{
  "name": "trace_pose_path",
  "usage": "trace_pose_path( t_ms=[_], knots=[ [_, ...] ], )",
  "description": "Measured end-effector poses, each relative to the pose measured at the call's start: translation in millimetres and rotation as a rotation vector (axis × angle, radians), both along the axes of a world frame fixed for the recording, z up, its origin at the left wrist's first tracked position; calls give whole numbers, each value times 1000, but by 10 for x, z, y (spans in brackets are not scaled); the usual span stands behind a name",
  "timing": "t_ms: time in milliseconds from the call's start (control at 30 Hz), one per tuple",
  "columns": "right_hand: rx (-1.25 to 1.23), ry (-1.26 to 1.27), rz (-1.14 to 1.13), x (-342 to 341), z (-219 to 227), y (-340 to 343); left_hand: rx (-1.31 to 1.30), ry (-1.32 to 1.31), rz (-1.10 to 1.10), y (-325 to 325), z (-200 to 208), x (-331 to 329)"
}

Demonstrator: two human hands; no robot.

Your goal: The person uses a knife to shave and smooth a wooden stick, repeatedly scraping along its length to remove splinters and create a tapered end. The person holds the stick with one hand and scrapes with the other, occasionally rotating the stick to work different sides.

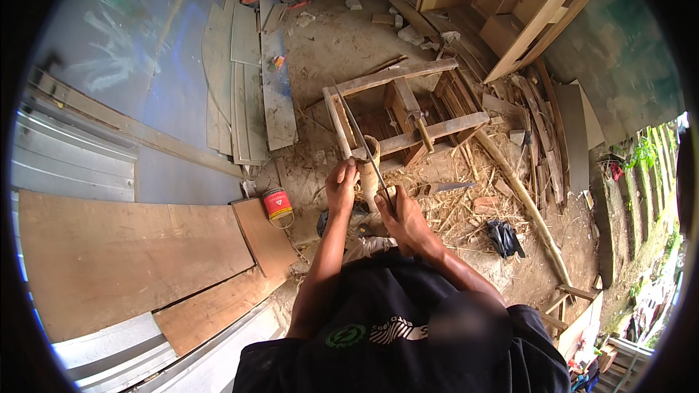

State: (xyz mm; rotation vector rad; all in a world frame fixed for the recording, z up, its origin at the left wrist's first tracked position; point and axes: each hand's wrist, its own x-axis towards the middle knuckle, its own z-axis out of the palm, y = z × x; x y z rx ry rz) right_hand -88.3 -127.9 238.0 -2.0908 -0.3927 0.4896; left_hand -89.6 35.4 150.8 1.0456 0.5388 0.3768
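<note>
A pale bamboo piece (370,175) stands upright in front of me, its round top end facing up. My left hand (341,188) is closed at its left side, thumb and fingers pinched near the upper part. In my right hand (405,220) is the handle of a long, thin, dark blade (354,122). It is seen nearly edge-on, so I cannot tell its exact kind. The blade slants up and left, passing by the bamboo's top and reaching over a low wooden frame (397,78). The bamboo's lower end is partly hidden by my right hand.
Straw-like shavings (455,211) litter the ground at right, with another flat blade (448,188) lying there. A long pole (520,193) and a black plastic bag (504,239) are further right. A red can (277,204) and plywood sheets (131,255) lie left; a wooden cabinet (535,14) stands far right.
</note>
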Motion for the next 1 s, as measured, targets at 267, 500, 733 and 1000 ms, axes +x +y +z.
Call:
trace_pose_path(
  t_ms=[267,500,733,1000],
  knots=[
    [38,53,-36,40,602,-15,64,39,7,-33,83,7],
    [33,44,52,72,70,-32,-80,6,207,-117,136,-35],
    [61,-31,8,63,-343,-82,55,14,138,-106,16,-98],
    [90,461,168,158,-267,-60,42,141,153,15,-23,-203]
  ],
)
